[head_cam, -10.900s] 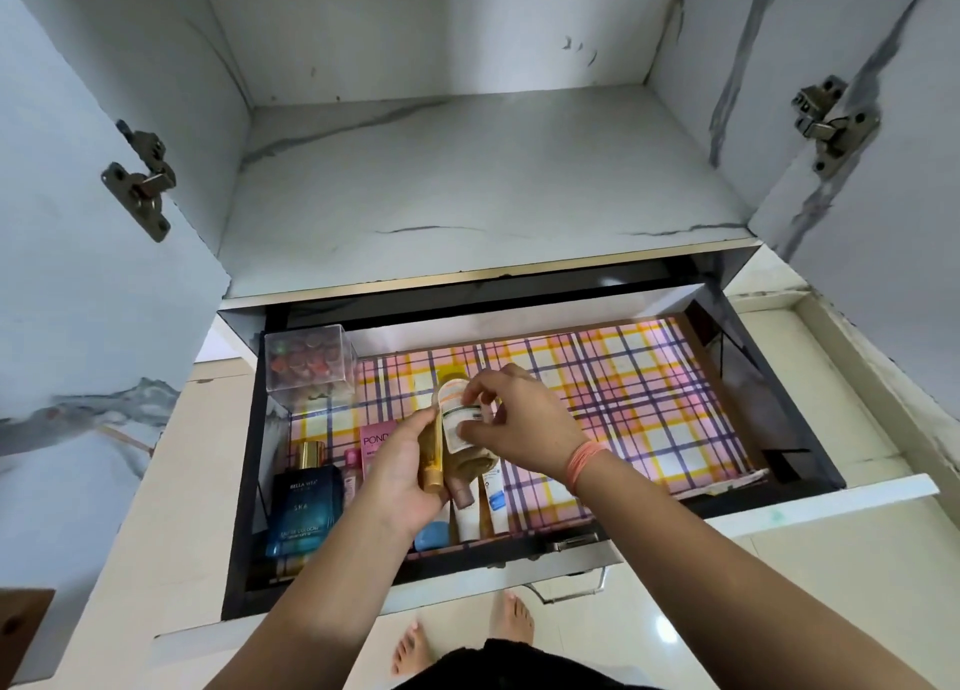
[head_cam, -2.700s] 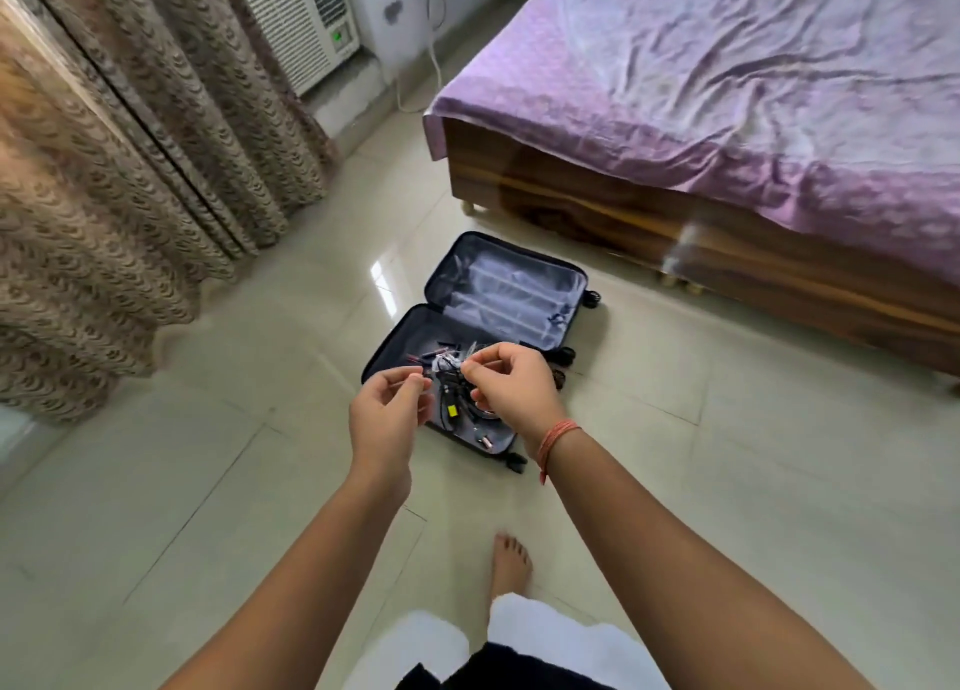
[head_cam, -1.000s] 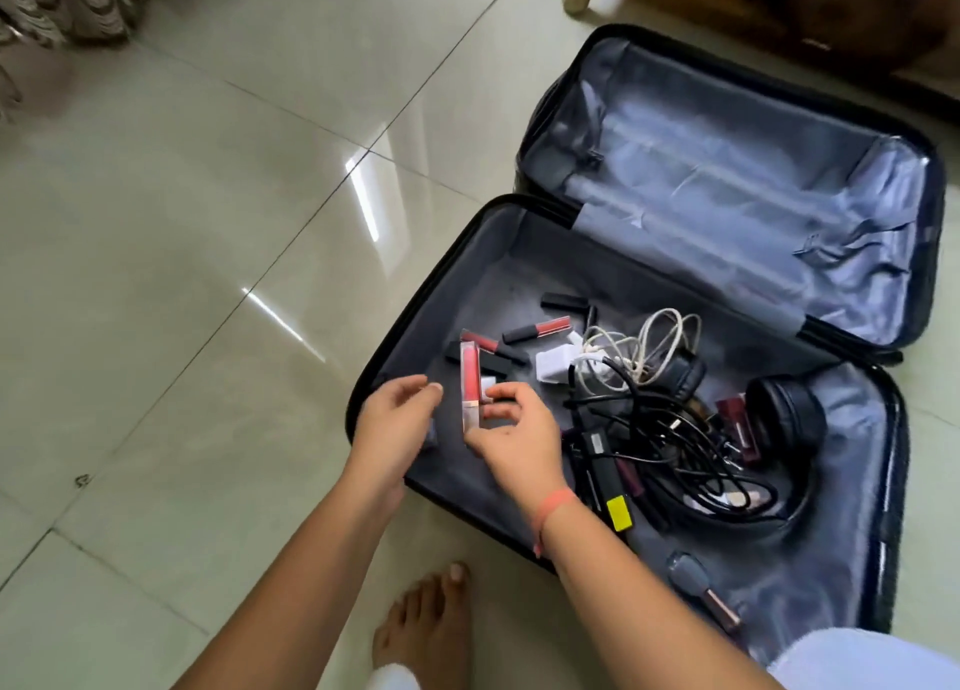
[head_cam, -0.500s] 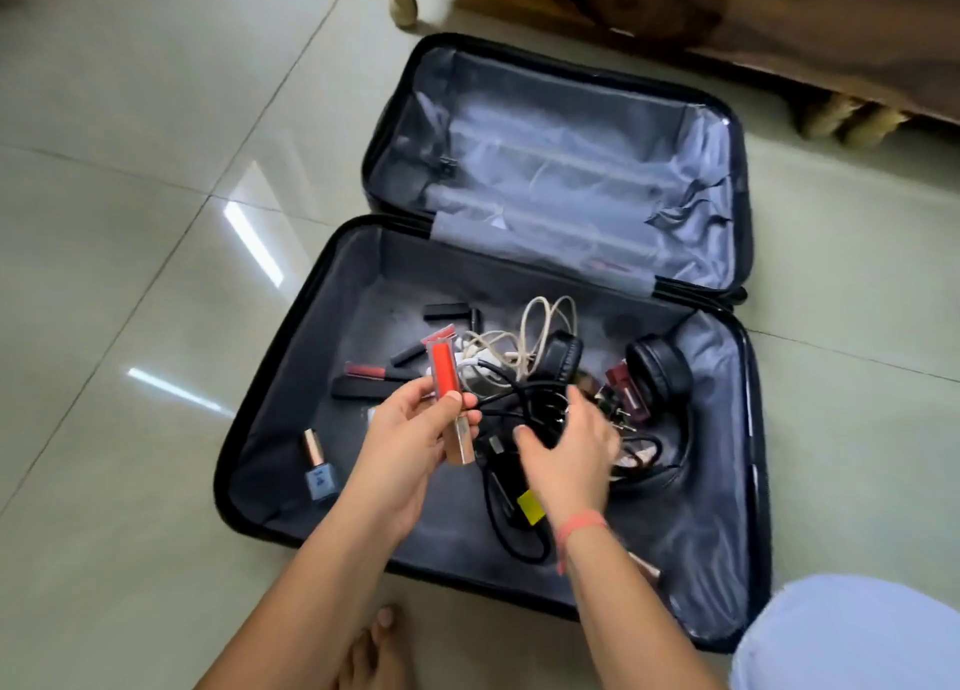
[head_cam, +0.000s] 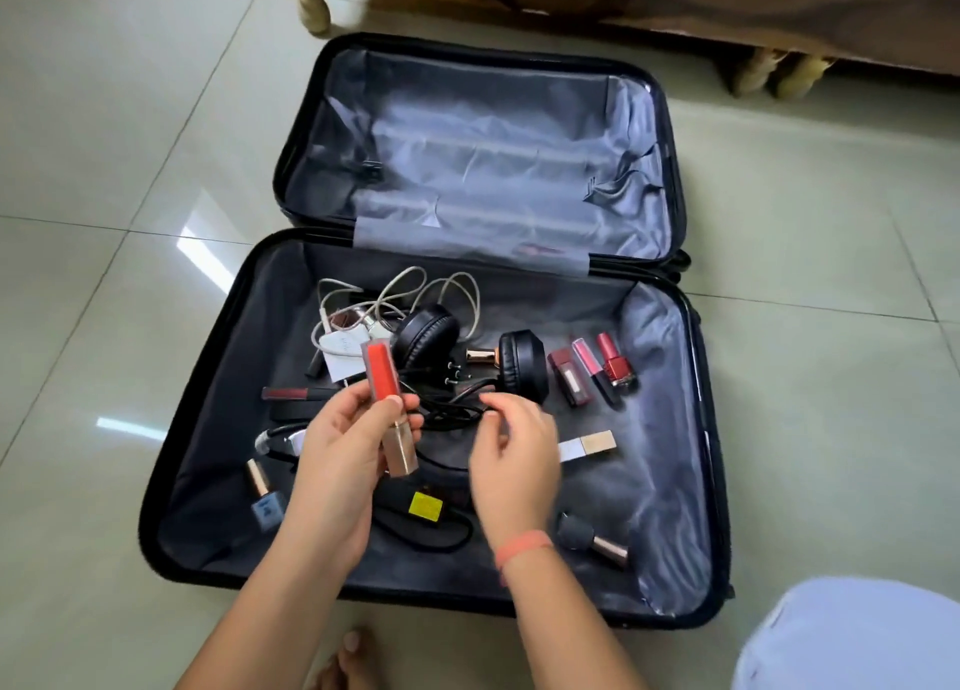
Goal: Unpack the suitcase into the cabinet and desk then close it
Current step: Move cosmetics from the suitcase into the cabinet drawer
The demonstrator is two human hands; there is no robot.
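Note:
The black suitcase [head_cam: 218,336] lies open on the floor, its far half bare lining. My left hand [head_cam: 337,460] holds a red lip gloss tube with a gold cap [head_cam: 387,403] upright above the near half. My right hand [head_cam: 514,455] hovers beside it over black cables [head_cam: 447,414], fingers curled and apart, holding nothing. Black headphones [head_cam: 519,367], a white cable with charger [head_cam: 363,315], three red cosmetics [head_cam: 592,367], a blue nail polish [head_cam: 265,497], a white-and-gold tube [head_cam: 592,445] and a grey-capped bottle [head_cam: 592,538] lie in the case.
A wooden bed frame with turned legs [head_cam: 311,8] stands just beyond the suitcase. Glossy tiled floor [head_cam: 104,169] surrounds the case. My bare foot [head_cam: 348,658] and a pale blue knee [head_cam: 852,637] are at the bottom edge.
I walked from the cabinet drawer to the suitcase and crouched. The lip gloss passed from my right hand to my left, and my right hand moved over the cables.

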